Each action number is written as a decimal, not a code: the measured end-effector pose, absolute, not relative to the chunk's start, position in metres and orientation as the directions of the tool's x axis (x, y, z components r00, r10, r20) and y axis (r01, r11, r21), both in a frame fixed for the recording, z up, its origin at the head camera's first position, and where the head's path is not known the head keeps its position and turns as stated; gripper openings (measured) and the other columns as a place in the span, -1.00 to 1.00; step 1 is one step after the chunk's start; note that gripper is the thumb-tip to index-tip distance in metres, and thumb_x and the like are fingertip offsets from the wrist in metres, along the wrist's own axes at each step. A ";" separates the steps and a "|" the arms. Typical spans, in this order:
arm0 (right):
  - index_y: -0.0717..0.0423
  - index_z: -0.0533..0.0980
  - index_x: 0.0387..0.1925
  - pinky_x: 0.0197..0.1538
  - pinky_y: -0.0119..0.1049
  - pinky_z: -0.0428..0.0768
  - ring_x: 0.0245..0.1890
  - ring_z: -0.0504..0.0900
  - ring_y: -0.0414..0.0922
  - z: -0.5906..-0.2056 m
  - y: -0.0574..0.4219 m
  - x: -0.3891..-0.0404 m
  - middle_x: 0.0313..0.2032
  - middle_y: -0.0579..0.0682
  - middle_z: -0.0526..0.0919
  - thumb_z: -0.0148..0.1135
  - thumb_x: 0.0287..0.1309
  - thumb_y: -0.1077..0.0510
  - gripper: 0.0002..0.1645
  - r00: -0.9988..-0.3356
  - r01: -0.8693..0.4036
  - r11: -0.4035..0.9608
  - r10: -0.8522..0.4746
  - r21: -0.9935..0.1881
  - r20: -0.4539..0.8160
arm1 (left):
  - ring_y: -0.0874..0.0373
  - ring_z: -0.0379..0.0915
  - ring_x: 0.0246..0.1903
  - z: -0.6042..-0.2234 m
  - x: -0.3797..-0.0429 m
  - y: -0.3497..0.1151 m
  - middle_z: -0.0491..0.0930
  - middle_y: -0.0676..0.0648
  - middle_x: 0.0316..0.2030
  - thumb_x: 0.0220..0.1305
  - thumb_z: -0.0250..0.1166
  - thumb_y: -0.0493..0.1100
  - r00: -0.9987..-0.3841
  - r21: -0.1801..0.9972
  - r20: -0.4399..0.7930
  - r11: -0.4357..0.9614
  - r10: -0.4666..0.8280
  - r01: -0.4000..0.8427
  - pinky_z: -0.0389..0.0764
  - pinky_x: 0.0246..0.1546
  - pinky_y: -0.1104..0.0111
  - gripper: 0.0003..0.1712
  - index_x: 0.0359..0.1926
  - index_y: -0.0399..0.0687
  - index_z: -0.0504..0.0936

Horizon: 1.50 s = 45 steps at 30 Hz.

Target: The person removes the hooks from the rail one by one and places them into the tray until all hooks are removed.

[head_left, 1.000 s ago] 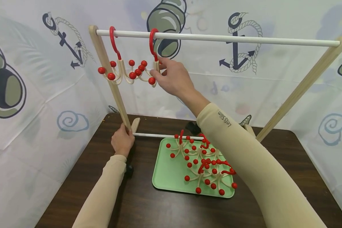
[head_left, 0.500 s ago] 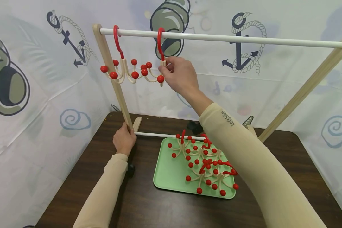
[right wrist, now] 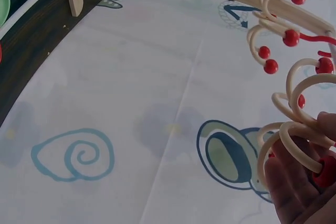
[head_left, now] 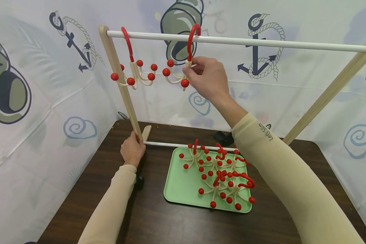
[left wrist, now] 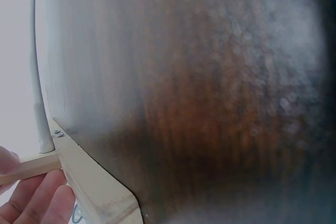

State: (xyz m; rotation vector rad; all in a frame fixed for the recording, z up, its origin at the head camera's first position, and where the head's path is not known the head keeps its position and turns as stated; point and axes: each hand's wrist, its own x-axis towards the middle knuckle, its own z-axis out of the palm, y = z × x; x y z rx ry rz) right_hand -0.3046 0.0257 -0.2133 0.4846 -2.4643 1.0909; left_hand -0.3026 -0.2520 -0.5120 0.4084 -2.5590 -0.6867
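Note:
My right hand (head_left: pixel 208 76) pinches the stem of a cream hanger with curved, red-ball-tipped arms, its red hook (head_left: pixel 189 45) over the white top bar (head_left: pixel 262 42). In the right wrist view, fingers and thumb surround this hanger's curled arms (right wrist: pixel 296 142). To its left, a second such hanger (head_left: pixel 133 69) hangs by the left post, apart from the first. Low on the rack, my left hand (head_left: pixel 131 149) grips the wooden left post (head_left: pixel 122 84). The left wrist view shows thumb and fingers on either side of the post (left wrist: pixel 34 165), beside its wooden foot (left wrist: pixel 97 184).
A green tray (head_left: pixel 180 193) on the dark wooden table (head_left: pixel 158 223) bears several more hangers, tangled together. Behind it runs a white lower bar (head_left: pixel 163 144). The right wooden post (head_left: pixel 323 91) slants at the right. A patterned cloth (head_left: pixel 213 112) covers the back.
My right hand has moved the pinched hanger rightward along the top bar, away from the first hanger. The first hanger has turned a little. My left hand stays on the post.

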 end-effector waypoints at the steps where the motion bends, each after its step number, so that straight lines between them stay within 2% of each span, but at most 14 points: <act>1: -0.01 0.63 0.07 -0.12 -0.43 0.51 -0.15 0.67 -0.29 -0.213 0.029 -0.303 -0.15 -0.11 0.75 0.23 0.29 -0.06 -0.60 -0.861 -0.458 0.634 -0.142 -0.623 0.489 | -0.30 0.59 -0.36 -0.512 -0.303 -0.252 0.65 -0.26 -0.34 0.29 0.24 -0.15 -0.852 0.530 0.349 0.832 -0.390 -0.163 0.50 -0.38 -0.12 -0.78 -0.11 -0.16 0.51; 13: 0.05 0.61 0.10 -0.03 -0.38 0.53 -0.09 0.69 -0.23 -0.208 0.066 -0.288 -0.10 -0.06 0.74 0.28 0.24 -0.08 -0.54 -0.849 -0.450 0.604 -0.062 -0.658 0.524 | -0.30 0.59 -0.38 -0.513 -0.303 -0.252 0.66 -0.25 -0.35 0.29 0.24 -0.14 -0.846 0.536 0.348 0.826 -0.405 -0.175 0.50 -0.40 -0.13 -0.79 -0.13 -0.16 0.52; 21: 0.08 0.63 0.06 -0.05 -0.29 0.57 -0.15 0.71 -0.16 -0.220 0.076 -0.255 -0.12 -0.02 0.74 0.32 0.21 -0.05 -0.55 -0.855 -0.459 0.529 -0.045 -0.714 0.516 | -0.30 0.59 -0.36 -0.513 -0.302 -0.254 0.67 -0.26 -0.33 0.28 0.24 -0.14 -0.842 0.541 0.350 0.822 -0.411 -0.176 0.50 -0.37 -0.13 -0.76 -0.08 -0.15 0.52; 25: 0.11 0.66 -0.02 -0.14 -0.25 0.58 -0.26 0.69 -0.16 -0.246 0.072 -0.231 -0.21 -0.03 0.75 0.35 0.20 -0.01 -0.61 -0.867 -0.468 0.496 -0.096 -0.732 0.489 | -0.31 0.59 -0.35 -0.514 -0.302 -0.255 0.66 -0.26 -0.32 0.28 0.24 -0.14 -0.843 0.537 0.348 0.824 -0.410 -0.179 0.50 -0.37 -0.13 -0.75 -0.07 -0.16 0.52; 29: 0.06 0.67 -0.05 -0.23 -0.23 0.57 -0.32 0.65 -0.19 -0.280 0.061 -0.209 -0.29 -0.12 0.74 0.35 0.19 -0.03 -0.64 -0.913 -0.400 0.488 -0.137 -0.776 0.385 | -0.32 0.59 -0.34 -0.513 -0.303 -0.254 0.66 -0.27 -0.31 0.28 0.23 -0.14 -0.846 0.535 0.343 0.825 -0.408 -0.181 0.50 -0.37 -0.14 -0.74 -0.06 -0.16 0.52; 36: -0.11 0.72 -0.20 -0.35 -0.22 0.55 -0.35 0.65 -0.23 -0.344 0.031 -0.183 -0.38 -0.25 0.72 0.40 0.14 -0.04 -0.80 -0.958 -0.281 0.524 -0.097 -0.804 0.271 | -0.32 0.58 -0.37 -0.511 -0.303 -0.252 0.66 -0.29 -0.32 0.29 0.22 -0.15 -0.848 0.531 0.357 0.832 -0.391 -0.161 0.50 -0.38 -0.14 -0.74 -0.06 -0.18 0.52; 41: -0.05 0.72 -0.25 -0.40 -0.25 0.50 -0.33 0.65 -0.16 -0.397 0.009 -0.178 -0.37 -0.18 0.74 0.40 0.13 -0.04 -0.79 -0.968 -0.232 0.571 -0.058 -0.787 0.243 | -0.33 0.58 -0.36 -0.511 -0.302 -0.250 0.66 -0.30 -0.32 0.28 0.21 -0.16 -0.850 0.529 0.351 0.833 -0.392 -0.165 0.50 -0.39 -0.14 -0.74 -0.05 -0.18 0.52; 45: 0.01 0.73 -0.29 -0.50 -0.30 0.44 -0.44 0.59 -0.17 -0.430 0.001 -0.180 -0.33 -0.09 0.75 0.43 0.10 -0.02 -0.78 -0.970 -0.215 0.573 -0.029 -0.791 0.243 | -0.33 0.59 -0.36 -0.511 -0.302 -0.249 0.66 -0.30 -0.32 0.28 0.21 -0.15 -0.847 0.527 0.354 0.833 -0.395 -0.169 0.51 -0.39 -0.15 -0.74 -0.06 -0.19 0.53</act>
